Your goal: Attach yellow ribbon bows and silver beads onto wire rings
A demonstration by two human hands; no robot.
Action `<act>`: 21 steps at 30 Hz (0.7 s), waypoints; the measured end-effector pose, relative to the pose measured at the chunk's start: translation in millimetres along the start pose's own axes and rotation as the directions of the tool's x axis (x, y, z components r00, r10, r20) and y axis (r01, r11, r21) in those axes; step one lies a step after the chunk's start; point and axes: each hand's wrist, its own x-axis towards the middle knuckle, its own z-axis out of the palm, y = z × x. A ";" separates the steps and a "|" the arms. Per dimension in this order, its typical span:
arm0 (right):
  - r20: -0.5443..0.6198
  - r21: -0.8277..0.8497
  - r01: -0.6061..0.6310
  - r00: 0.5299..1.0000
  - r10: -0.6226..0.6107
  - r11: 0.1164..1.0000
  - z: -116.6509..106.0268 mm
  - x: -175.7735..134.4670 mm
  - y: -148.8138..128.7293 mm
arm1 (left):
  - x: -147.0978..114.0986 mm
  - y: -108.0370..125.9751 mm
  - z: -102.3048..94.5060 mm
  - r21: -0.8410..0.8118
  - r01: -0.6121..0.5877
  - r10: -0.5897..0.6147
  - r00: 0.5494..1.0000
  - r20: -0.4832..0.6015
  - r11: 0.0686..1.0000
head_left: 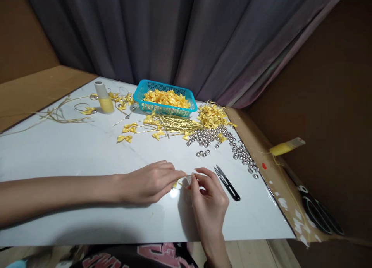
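Observation:
Over the front of the white table [122, 221], my left hand [154, 181] and my right hand [207, 194] work close together. My left fingers pinch a small yellow ribbon bow [174, 185], mostly hidden beneath them. A thin gold cord [182, 185] curves from it to my right hand, whose thumb and forefinger are closed on the cord's end. Just right of that hand lie black-handled thread snips [228, 184], blades apart. Silver beads [202, 153] form a small group beyond my hands.
A turquoise basket [139, 93] of yellow bows stands at the back. In front lie gold cords [177, 124], finished-looking bows [213, 115] and many silver beads [207, 135]. A yellow thread spool [105, 99] stands left. Large scissors [316, 213] lie on the cardboard at right.

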 end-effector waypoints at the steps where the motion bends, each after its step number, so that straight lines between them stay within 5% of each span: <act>1: -0.038 -0.043 0.034 0.999 -0.036 0.998 1.9 0.2 0.1 | 0.5 0.8 -0.3 -0.024 0.031 -0.031 1.000 -0.002 0.999; 6: -0.069 -0.058 0.019 0.997 -0.023 0.998 3.0 2.9 -0.2 | 2.7 2.6 -1.6 -0.122 0.091 -0.092 0.996 -0.004 0.988; 11: 0.188 0.206 -0.341 0.934 0.305 0.917 -3.4 8.8 -4.6 | 2.4 1.4 0.5 -0.160 0.039 -0.039 0.999 0.007 0.986; 14: 0.356 0.378 -0.473 0.868 0.346 0.796 -7.6 14.6 -6.9 | 3.2 -2.6 0.1 -0.259 0.070 -0.060 0.997 0.048 0.963; 17: 0.525 0.477 -0.543 0.806 0.272 0.691 -15.2 19.9 -5.1 | 5.3 -10.3 -3.4 -0.487 0.244 -0.162 0.965 0.205 0.839; 21: 0.489 0.420 -0.382 0.860 0.149 0.823 -30.0 24.8 5.2 | 6.5 -20.6 -8.1 -0.723 0.388 -0.177 0.919 0.353 0.572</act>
